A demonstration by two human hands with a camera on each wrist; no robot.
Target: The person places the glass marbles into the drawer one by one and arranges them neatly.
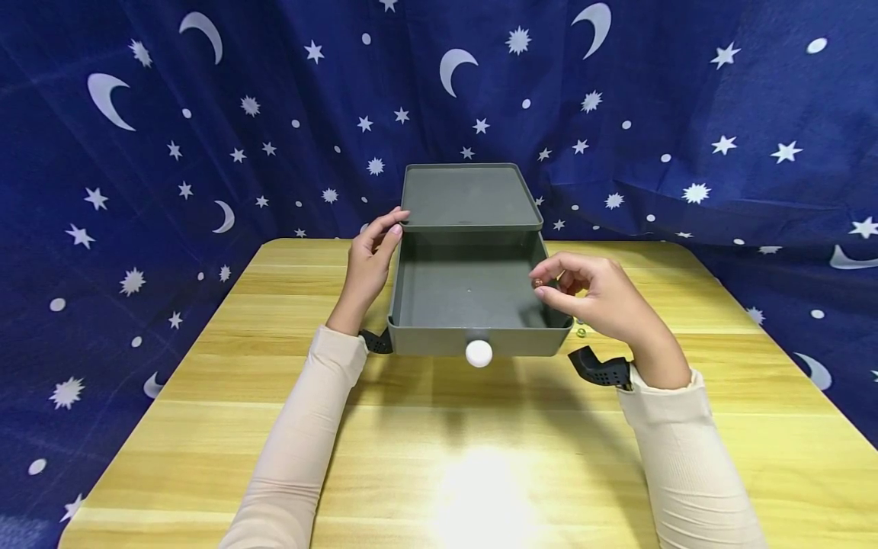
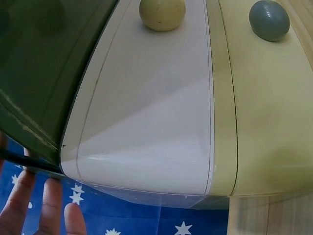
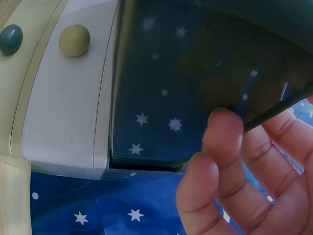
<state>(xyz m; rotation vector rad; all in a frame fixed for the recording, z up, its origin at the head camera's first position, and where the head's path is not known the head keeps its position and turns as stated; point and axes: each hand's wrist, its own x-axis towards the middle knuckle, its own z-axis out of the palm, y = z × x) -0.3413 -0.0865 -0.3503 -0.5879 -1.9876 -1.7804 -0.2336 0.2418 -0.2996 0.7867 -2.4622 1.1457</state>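
Note:
A small drawer cabinet [image 1: 472, 197] stands on the table with its grey top drawer [image 1: 425, 341] pulled out. The drawer's front carries a white knob [image 1: 479, 353]. Against the cabinet's upper left edge rests my left hand [image 1: 370, 255], its fingers fairly straight. My right hand [image 1: 595, 293] pinches a small reddish-brown marble [image 1: 538, 283] between thumb and index finger, above the drawer's right side. The right wrist view shows the fingers by the drawer's edge but hides the marble. On the table right of the drawer lies a green marble [image 1: 581, 332], with another small piece partly hidden behind it.
Below the pulled-out drawer, the left wrist view shows a white drawer front with a yellowish knob [image 2: 162, 13] and a yellow one with a grey knob [image 2: 269, 20]. A blue curtain [image 1: 343, 99] with moons and stars hangs behind the wooden table [image 1: 274, 427].

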